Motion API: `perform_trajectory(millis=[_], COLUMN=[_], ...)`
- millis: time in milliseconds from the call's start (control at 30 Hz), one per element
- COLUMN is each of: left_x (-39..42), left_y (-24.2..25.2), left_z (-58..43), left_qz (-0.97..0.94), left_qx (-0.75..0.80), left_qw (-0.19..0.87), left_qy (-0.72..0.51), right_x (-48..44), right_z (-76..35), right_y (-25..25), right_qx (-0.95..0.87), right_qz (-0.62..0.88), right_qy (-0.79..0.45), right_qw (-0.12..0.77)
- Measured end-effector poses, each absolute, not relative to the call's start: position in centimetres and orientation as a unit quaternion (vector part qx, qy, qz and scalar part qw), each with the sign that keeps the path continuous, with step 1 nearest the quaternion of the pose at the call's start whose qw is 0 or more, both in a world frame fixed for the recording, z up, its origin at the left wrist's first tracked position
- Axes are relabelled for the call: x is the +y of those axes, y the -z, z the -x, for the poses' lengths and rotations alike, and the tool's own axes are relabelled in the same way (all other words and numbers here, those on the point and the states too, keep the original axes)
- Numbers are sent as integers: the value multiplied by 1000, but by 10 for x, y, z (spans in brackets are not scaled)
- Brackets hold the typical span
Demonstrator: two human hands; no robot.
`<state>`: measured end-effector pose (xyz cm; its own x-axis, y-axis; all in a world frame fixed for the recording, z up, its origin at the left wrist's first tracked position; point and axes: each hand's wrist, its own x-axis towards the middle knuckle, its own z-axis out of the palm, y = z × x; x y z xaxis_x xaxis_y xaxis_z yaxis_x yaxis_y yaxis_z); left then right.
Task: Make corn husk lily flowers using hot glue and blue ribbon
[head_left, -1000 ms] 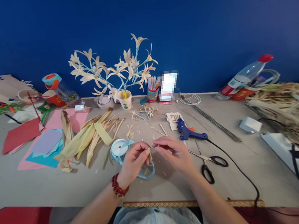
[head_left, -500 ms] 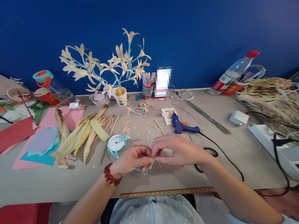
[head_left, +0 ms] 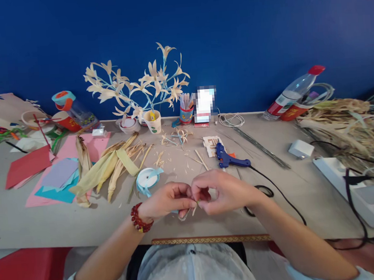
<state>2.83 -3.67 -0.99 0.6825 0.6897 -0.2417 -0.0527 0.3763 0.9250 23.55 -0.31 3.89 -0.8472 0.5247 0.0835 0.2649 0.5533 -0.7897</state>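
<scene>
My left hand (head_left: pixel 170 199), with a red bead bracelet at the wrist, is closed in a pinch on a small pale husk piece (head_left: pixel 194 210). Thumb and fingers of my right hand (head_left: pixel 225 191) pinch the same piece at its small greenish-yellow end, so the fingertips of both hands almost touch. My fingers hide most of it. A thin pale loop (head_left: pixel 182 217) shows under the left fingers. Just left of the hands lies a roll of light blue ribbon (head_left: pixel 147 179). Beyond the right hand rests a blue glue gun (head_left: pixel 231 157).
Dried corn husks (head_left: pixel 112 171) and coloured paper (head_left: pixel 27 167) lie to the left. Behind, husk flowers stand in a white cup (head_left: pixel 153 124). Wires (head_left: pixel 262 147), scissors (head_left: pixel 263 190), a power strip (head_left: pixel 337 189) and a bottle (head_left: pixel 294 94) are on the right.
Both hands have shifted slightly right, still pinching the husk piece. The right fingers are a little farther from the left ones. The whole view has moved a little.
</scene>
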Motion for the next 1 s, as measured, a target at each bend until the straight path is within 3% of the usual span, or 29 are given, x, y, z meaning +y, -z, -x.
perform_trajectory(millis=[267,600,833,1000], left_x=[-44,-65,-71,-71], left_y=[0,-6,-4,-4], left_z=[-32,-44,-49,-51], left_qz=[-570,-750,-788,-788], left_qx=[361,448,467,469], left_qw=[683,317,133,79], left_qy=[-281,-370,-379,-390], right_x=[-3,-5,-8,-10], right_z=[-239,-240,-234,-232], right_y=[-38,-36,-35,-36], right_qx=[-858,-872,-870,-861], right_qz=[257,306,334,352], right_qy=[-414,-349,-319,-320], right_qw=[160,157,173,182])
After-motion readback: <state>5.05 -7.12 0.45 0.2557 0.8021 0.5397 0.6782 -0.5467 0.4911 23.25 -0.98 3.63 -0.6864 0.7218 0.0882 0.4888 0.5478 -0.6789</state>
